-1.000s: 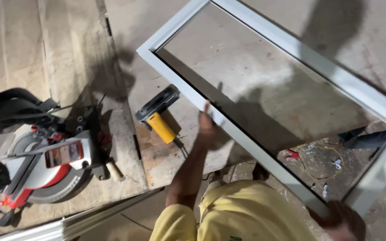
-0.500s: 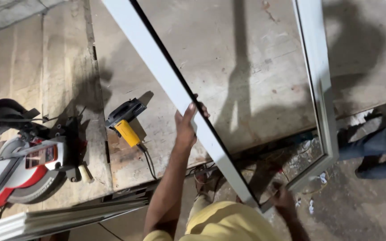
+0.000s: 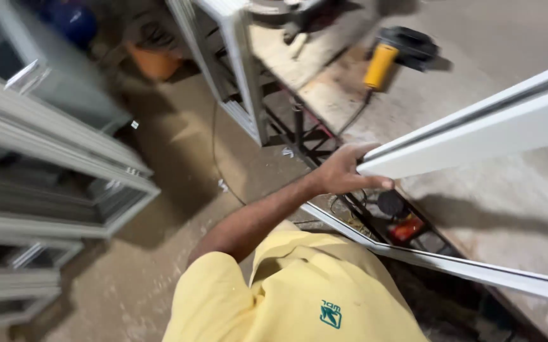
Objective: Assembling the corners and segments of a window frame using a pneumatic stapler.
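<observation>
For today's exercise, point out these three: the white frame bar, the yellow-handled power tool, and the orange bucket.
white frame bar [image 3: 477, 130], head view, its broad white face.
yellow-handled power tool [image 3: 380, 65], head view, the yellow handle.
orange bucket [image 3: 154, 62], head view, its side wall.

Left arm stretched forward, left hand curled in a closed grip, thumb underneath

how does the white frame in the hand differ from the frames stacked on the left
The white frame is held up by the left hand, tilted above the table; the stacked frames lean untouched on the floor. The held one looks bright white, the stacked ones greyer. Both are long, straight profiles.
</observation>
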